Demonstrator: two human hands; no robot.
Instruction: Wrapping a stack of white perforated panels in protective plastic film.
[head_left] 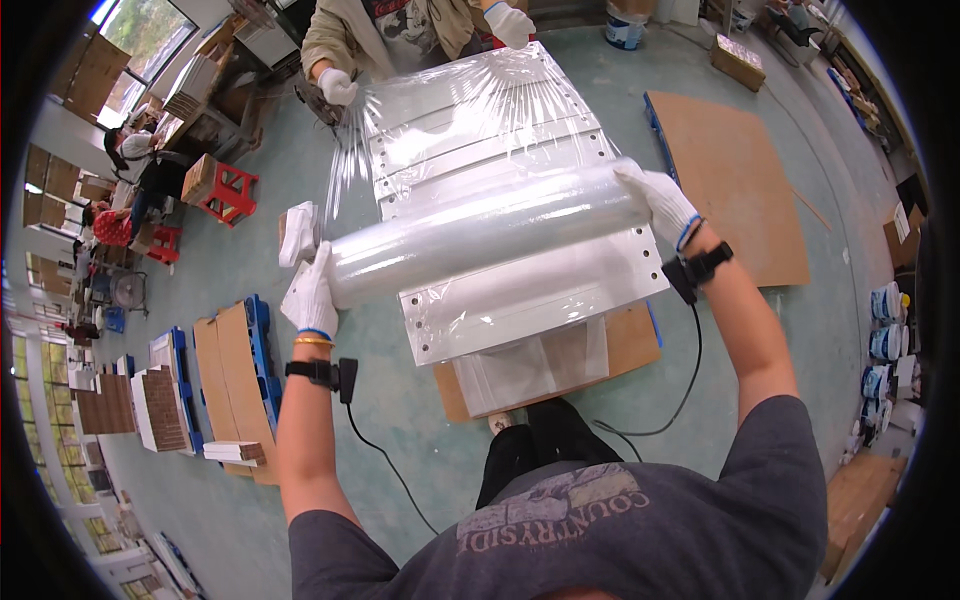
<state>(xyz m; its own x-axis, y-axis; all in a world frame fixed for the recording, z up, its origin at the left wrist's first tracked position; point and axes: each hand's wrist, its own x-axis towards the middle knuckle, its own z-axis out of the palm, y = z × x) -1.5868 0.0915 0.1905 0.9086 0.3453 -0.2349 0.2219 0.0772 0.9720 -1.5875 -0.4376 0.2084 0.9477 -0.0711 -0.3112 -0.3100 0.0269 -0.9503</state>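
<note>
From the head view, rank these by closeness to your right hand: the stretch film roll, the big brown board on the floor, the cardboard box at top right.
1. Stretch film roll: its end is gripped by the right hand.
2. Brown board: on the floor, just right of the hand.
3. Cardboard box: farthest, up near the top right.

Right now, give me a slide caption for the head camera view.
Gloved left hand and right hand hold a stretch film roll over stacked white panels; a co-worker's gloved hands grip the film.
</note>
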